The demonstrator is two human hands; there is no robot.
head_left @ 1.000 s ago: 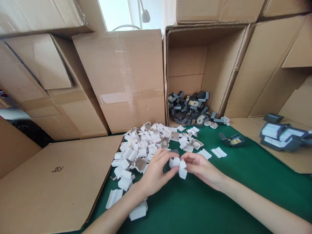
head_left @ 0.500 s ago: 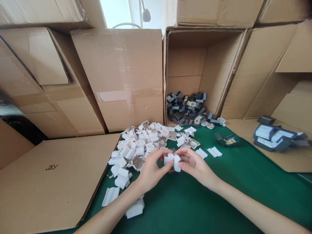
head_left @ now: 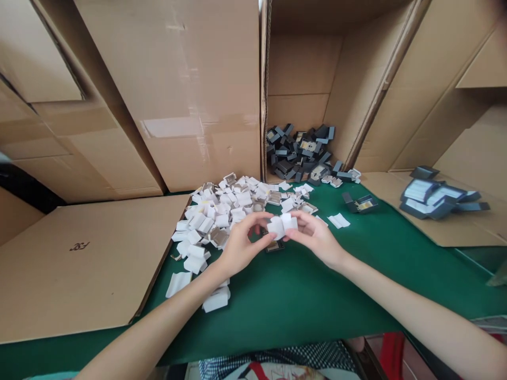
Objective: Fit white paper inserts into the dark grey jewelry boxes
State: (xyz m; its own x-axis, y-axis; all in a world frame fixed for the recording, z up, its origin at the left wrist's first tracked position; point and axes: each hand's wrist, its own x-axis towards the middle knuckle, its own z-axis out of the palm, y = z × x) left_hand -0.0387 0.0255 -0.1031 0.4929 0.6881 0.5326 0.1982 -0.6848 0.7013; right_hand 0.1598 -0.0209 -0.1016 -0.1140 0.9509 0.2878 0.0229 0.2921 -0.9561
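Note:
Between my two hands is a small folded white paper insert (head_left: 282, 226), held up over the green table. My left hand (head_left: 247, 240) pinches its left side between thumb and fingers. On the right side, my right hand (head_left: 312, 235) grips it the same way. Just beneath, partly hidden by the hands, a small dark box (head_left: 274, 246) lies on the table with some yellowish colour inside. A heap of white folded inserts (head_left: 222, 206) spreads out to the left and beyond my left hand.
Dark small boxes (head_left: 301, 153) pile up inside an open carton (head_left: 304, 68) at the back. An open dark box (head_left: 359, 203) and a flat white insert (head_left: 339, 220) lie right. More dark boxes with white inserts (head_left: 439, 196) rest on a cardboard flap (head_left: 471, 229). Cardboard (head_left: 87, 285) covers the left.
The view has tilted down, so the table's front edge and my lap now show. The white insert has been turned and spread wider between my hands, uncovering more of the dark box below.

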